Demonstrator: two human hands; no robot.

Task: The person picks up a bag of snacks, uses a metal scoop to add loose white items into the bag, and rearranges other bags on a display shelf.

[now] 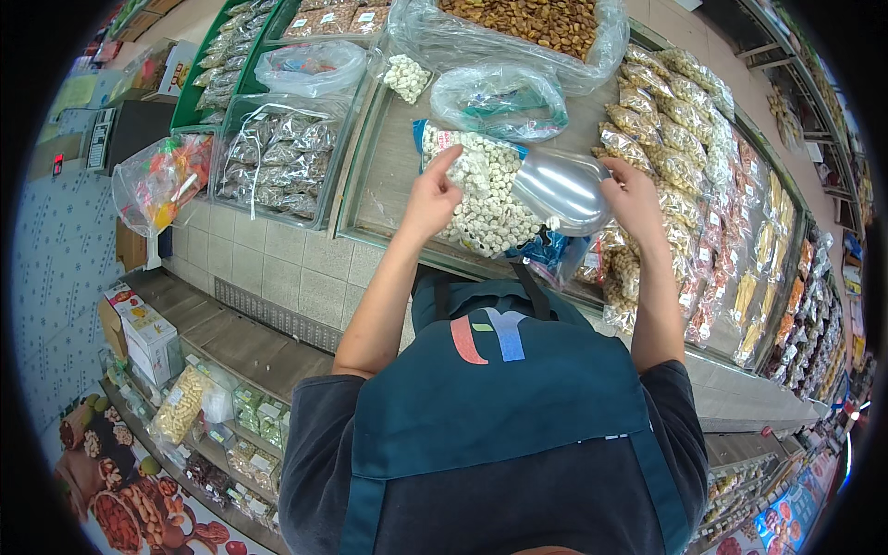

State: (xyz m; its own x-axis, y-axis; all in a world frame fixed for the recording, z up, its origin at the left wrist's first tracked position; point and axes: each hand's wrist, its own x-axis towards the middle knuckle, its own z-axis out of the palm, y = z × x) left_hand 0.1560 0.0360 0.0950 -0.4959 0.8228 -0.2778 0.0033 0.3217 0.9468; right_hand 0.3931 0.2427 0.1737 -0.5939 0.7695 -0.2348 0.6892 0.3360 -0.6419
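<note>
My right hand (631,198) grips the handle end of a shiny metal scoop (565,187), its mouth facing left over white coated nuts (492,225). These nuts fill an opened blue-and-clear plastic bag (544,250) lying on the display counter. A few nuts sit by the scoop's lower rim. My left hand (433,198) is at the bag's left side, thumb and index finger spread around what looks like a small clear plastic bag (473,173) with white nuts in it. The hand hides part of that small bag.
A filled small bag (406,78) and a crumpled roll of plastic bags (499,104) lie beyond. Behind stands a large lined bin of brown beans (534,24). Packed snack bags (659,125) line the right. A clear tub of packets (277,163) stands left, a scale (104,139) farther off.
</note>
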